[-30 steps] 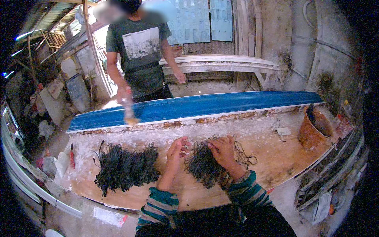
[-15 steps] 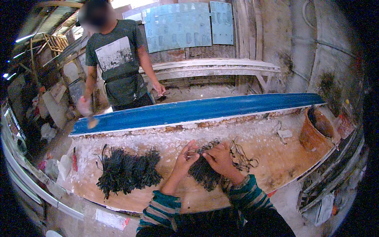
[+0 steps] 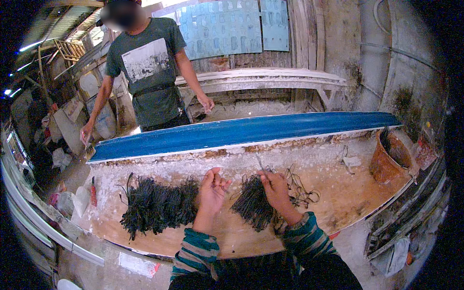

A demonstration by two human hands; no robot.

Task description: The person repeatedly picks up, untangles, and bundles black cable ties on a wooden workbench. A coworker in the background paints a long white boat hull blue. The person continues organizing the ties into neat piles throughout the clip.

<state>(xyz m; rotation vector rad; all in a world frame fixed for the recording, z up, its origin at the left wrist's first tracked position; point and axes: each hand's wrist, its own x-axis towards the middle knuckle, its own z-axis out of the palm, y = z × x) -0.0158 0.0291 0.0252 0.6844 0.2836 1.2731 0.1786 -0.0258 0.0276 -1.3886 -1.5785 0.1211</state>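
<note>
My left hand (image 3: 211, 189) is raised between two heaps of black cords, its fingers curled inward; I cannot make out what, if anything, lies in them. My right hand (image 3: 277, 191) is closed at the top of a loose bundle of thin black cords (image 3: 253, 205). A thin greyish piece sticks up by its fingertips, too small to name. Looser cord loops (image 3: 300, 191) spread to the right of that hand. Left of my left hand lies a wider pile of black cord bundles (image 3: 157, 208), side by side on the wooden board (image 3: 220, 241).
A long blue panel (image 3: 241, 131) with white edges stretches across beyond the board. Behind it a person (image 3: 150, 72) holds a brush (image 3: 90, 152) at its left end. An orange-brown bucket (image 3: 384, 166) stands at the right; a red-handled tool (image 3: 93, 192) lies at the left.
My hands have come apart: the left moved left, away from the cord bundle, while the right stayed by its top. The other person's brush moved to the panel's left end.
</note>
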